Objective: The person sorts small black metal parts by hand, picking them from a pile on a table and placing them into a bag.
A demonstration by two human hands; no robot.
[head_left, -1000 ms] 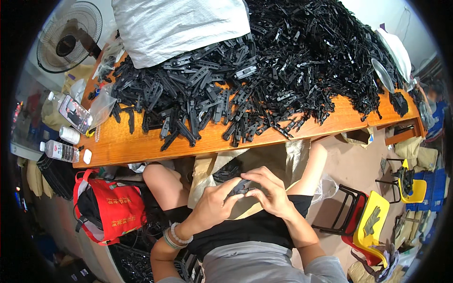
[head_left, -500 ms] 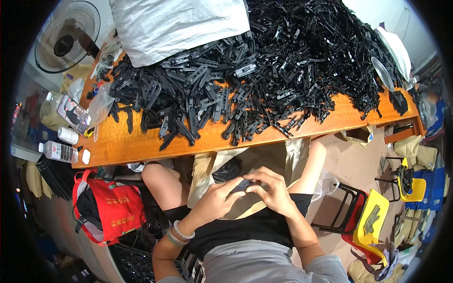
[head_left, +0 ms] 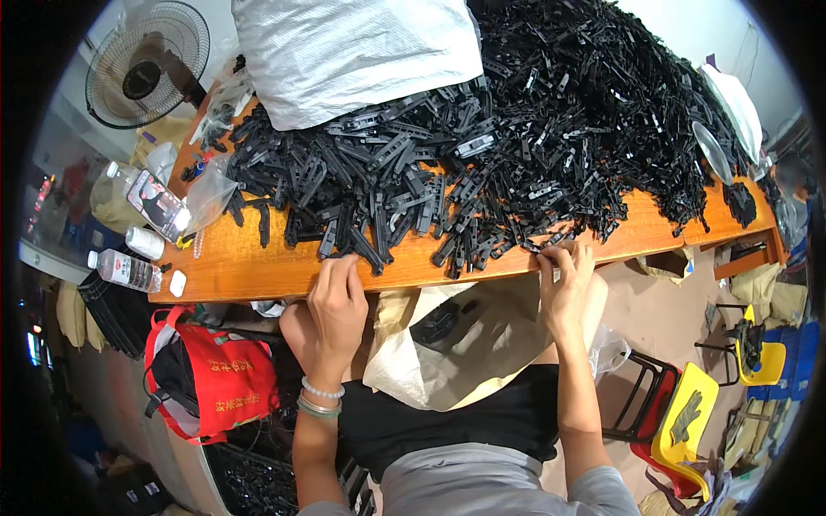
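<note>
Slim black plastic parts (head_left: 391, 163) lie heaped over the wooden table (head_left: 228, 262). At the table's front edge, my left hand (head_left: 337, 301) has its fingers closed on the near end of one black plastic part (head_left: 329, 239). Farther right along the same edge, my right hand (head_left: 568, 284) pinches the tip of a small black plastic part (head_left: 532, 248); its fingers partly cover it. Between my forearms an open beige woven sack (head_left: 499, 348) rests on my lap, with some black parts (head_left: 436, 323) inside.
A white woven sack (head_left: 361, 60) lies on the heap. A phone (head_left: 157, 205), bottles (head_left: 127, 270) and a fan (head_left: 146, 77) are at the left. A red bag (head_left: 225, 383) sits below them. Yellow chairs (head_left: 684, 421) stand at the right.
Both hands were together over the sack, holding a small dark part. They have moved apart and forward to the table edge, and that part no longer shows between them.
</note>
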